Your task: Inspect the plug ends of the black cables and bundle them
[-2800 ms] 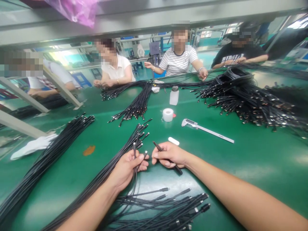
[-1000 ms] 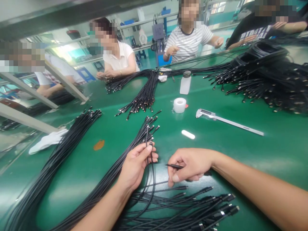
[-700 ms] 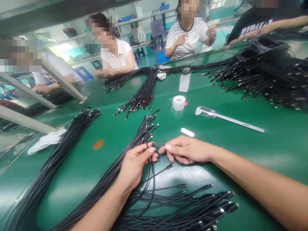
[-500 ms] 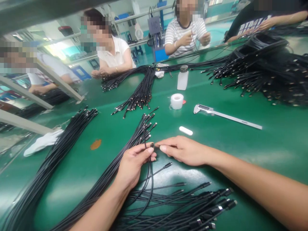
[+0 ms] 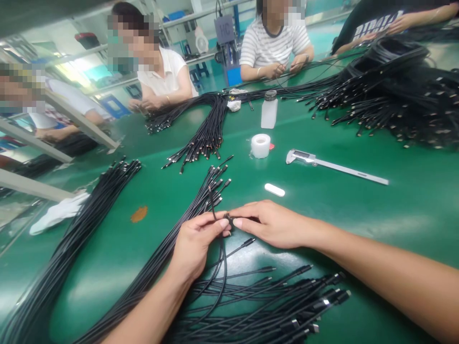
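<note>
My left hand (image 5: 193, 243) is closed on a black USB cable (image 5: 224, 267), pinching it near its plug between thumb and fingers. From the right, my right hand (image 5: 278, 223) meets it, with thumb and forefinger closed on the plug end. The plug itself is mostly hidden by the fingertips. Below both hands lies a spread of black cables (image 5: 229, 317) with their plugs pointing right. Another bundle of black cables (image 5: 161, 258) runs under my left wrist, its plugs just beyond the hand.
A caliper (image 5: 337, 166), a white oval piece (image 5: 275, 189), a tape roll (image 5: 260, 146) and a white bottle (image 5: 269, 111) stand or lie on the green table (image 5: 405, 220). More cable bundles (image 5: 71, 239) lie left and far right. A white glove (image 5: 59, 212) is at left. Several people work opposite.
My right fingertips have come leftward onto the plug held in my left hand. The view has shifted slightly. Across the table, the striped-shirt person's hands have lowered.
</note>
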The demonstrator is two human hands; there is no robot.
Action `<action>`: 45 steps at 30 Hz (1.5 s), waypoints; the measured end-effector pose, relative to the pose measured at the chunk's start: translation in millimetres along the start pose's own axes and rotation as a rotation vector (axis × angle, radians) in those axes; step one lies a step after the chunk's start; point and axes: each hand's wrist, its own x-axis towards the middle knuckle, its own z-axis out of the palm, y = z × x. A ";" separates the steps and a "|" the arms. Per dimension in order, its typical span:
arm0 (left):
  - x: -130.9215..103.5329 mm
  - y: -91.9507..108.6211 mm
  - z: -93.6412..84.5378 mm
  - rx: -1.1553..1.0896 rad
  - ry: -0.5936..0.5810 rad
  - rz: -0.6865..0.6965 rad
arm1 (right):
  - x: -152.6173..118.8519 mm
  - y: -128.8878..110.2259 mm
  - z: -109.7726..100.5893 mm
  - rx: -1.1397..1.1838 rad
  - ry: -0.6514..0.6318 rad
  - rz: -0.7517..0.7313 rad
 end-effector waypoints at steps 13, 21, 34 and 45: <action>0.3 -0.8 0.6 0.058 -0.005 0.053 | 0.0 -1.0 0.5 0.011 0.006 0.019; 0.0 -0.9 0.7 0.068 -0.004 0.058 | -0.1 -0.4 1.3 0.000 0.012 0.022; 0.9 -0.6 2.4 0.075 -0.001 0.063 | -0.2 1.3 2.7 0.019 0.017 0.020; -0.2 -0.7 1.5 0.075 0.008 0.055 | -0.9 0.8 1.7 0.033 0.019 0.043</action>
